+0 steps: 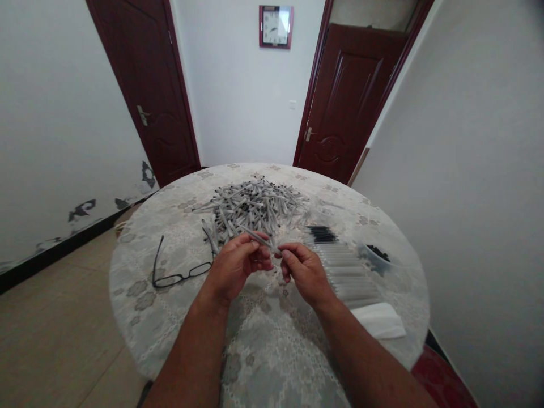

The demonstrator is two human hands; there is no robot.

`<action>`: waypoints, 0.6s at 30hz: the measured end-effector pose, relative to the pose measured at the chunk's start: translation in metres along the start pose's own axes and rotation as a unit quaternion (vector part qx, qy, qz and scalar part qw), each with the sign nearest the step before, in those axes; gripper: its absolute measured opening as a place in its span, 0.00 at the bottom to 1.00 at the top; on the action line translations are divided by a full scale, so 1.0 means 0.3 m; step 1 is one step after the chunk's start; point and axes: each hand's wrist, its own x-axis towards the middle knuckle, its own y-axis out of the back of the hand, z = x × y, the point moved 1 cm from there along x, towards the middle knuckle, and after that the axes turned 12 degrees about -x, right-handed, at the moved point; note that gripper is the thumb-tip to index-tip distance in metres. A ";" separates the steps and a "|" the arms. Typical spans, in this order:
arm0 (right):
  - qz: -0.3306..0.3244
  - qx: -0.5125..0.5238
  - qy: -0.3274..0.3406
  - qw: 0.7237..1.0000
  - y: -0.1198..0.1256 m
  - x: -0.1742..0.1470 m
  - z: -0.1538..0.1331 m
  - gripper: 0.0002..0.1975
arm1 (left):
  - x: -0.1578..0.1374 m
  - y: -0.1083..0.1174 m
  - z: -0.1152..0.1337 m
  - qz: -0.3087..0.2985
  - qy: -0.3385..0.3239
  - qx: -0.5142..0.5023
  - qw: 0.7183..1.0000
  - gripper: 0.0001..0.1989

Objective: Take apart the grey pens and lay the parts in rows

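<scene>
Head view: a round, cloth-covered bench stands between white walls, two dark-red doors and a wall clock beyond. Just before a heap of grey pen-like tubes, left grip and right grip both pinch one slim tube, its long axis slanting from far left to near right.
</scene>
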 end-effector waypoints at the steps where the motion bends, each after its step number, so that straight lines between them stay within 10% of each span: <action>1: 0.011 0.006 -0.001 1.000 -0.003 -0.001 0.000 0.14 | 0.002 -0.002 -0.006 0.011 -0.012 0.046 0.999 0.14; 18: -0.010 0.022 -0.084 0.996 -0.016 -0.017 0.023 0.26 | 0.017 -0.006 -0.032 0.041 -0.027 0.164 0.985 0.19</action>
